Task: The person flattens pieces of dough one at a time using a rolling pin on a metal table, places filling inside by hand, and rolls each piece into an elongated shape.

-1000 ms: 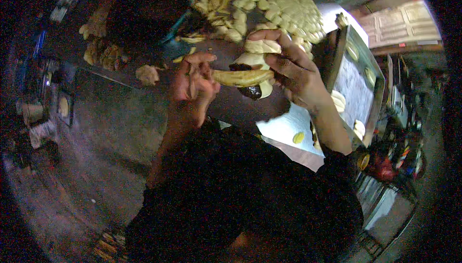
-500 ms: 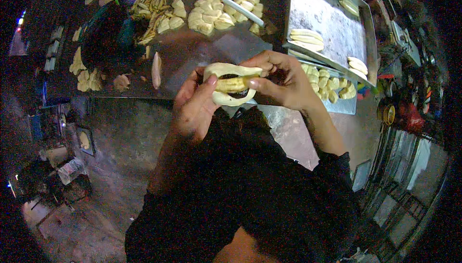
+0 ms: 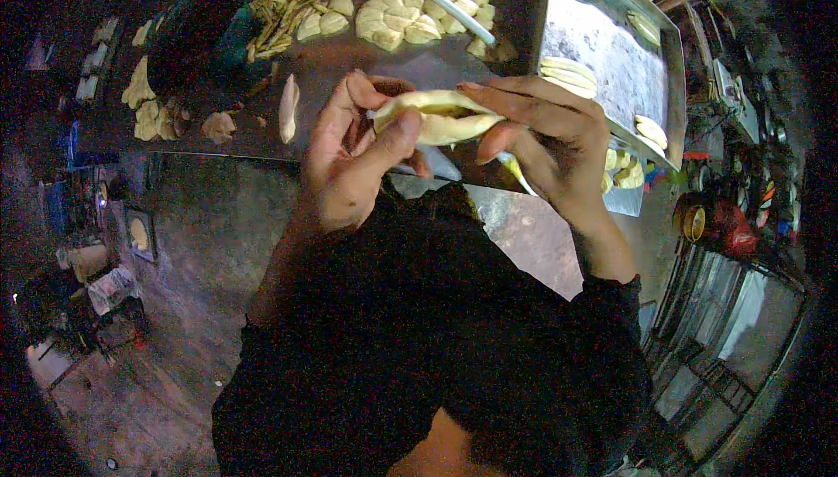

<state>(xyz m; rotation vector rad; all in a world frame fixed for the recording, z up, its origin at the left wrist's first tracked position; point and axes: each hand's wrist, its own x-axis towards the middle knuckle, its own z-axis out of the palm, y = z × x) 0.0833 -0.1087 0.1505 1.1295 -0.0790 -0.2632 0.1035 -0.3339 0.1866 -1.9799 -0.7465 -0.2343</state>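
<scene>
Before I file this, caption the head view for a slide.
Left hand and right hand hold a partly open dough piece, metal tray at right.

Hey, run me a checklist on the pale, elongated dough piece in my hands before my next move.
1. Left end of the pale, elongated dough piece supported: ok, your bare left hand grips it.
2. Right end supported: ok, your bare right hand holds it.
3. Edges closed: not ok, a dark gap shows between them.
4. Filling centred inside: cannot tell, the gap is too dark.
5. Long, white, straight rod out of your hands: ok, lying beyond them among dough pieces.
6. Rectangular grey metal tray in view: ok, to your right.
</scene>
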